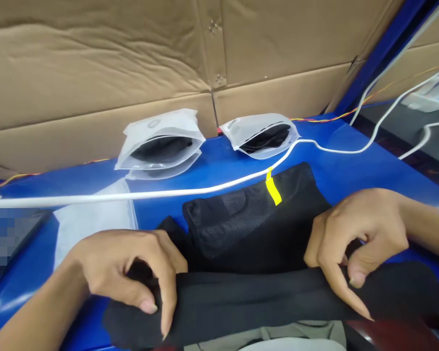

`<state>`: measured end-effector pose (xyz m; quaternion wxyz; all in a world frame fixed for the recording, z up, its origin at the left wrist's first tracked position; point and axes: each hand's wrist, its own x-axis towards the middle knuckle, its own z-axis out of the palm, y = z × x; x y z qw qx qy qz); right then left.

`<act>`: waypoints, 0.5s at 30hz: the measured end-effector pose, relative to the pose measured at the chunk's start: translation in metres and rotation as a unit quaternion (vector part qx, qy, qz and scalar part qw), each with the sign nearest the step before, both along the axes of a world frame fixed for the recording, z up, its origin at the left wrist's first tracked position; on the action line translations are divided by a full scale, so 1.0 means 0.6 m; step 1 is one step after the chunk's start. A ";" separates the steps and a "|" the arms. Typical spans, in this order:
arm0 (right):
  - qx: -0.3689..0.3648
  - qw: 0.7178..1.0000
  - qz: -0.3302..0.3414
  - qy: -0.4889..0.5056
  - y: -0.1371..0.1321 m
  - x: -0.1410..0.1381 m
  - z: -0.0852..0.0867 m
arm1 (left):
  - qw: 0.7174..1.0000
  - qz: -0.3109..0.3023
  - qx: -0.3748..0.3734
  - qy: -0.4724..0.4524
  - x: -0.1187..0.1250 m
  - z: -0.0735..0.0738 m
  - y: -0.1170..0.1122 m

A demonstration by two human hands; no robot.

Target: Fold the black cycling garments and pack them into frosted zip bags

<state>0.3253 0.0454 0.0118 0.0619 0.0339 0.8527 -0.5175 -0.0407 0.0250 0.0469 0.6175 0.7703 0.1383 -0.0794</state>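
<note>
A black garment (pixel 249 229) with a mesh panel and a yellow tag (pixel 273 191) lies on the blue table (pixel 351 161). Its near part is folded into a long black band (pixel 249 302) along the table's front edge. My left hand (pixel 131 273) pinches the band's left end, fingers curled round the cloth. My right hand (pixel 354 243) grips the band further right, thumb and fingers closed on the fabric.
A white cable (pixel 168 194) runs across the table behind the garment. Two frosted plastic bags (pixel 161 144) (pixel 263 134) holding dark cloth sit at the back by the cardboard wall (pixel 95 73). A flat empty bag (pixel 91 219) lies at left.
</note>
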 end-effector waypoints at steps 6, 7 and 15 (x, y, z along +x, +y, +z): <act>-0.145 0.983 -0.110 0.013 0.012 0.020 0.003 | 0.982 0.143 0.121 0.027 -0.036 -0.001 0.011; -0.146 0.977 -0.151 0.025 0.016 0.027 0.002 | 0.964 0.205 0.163 0.042 -0.042 -0.006 0.014; -0.099 0.942 -0.314 0.067 0.064 0.053 -0.036 | 0.828 0.444 0.333 0.076 -0.049 -0.042 0.037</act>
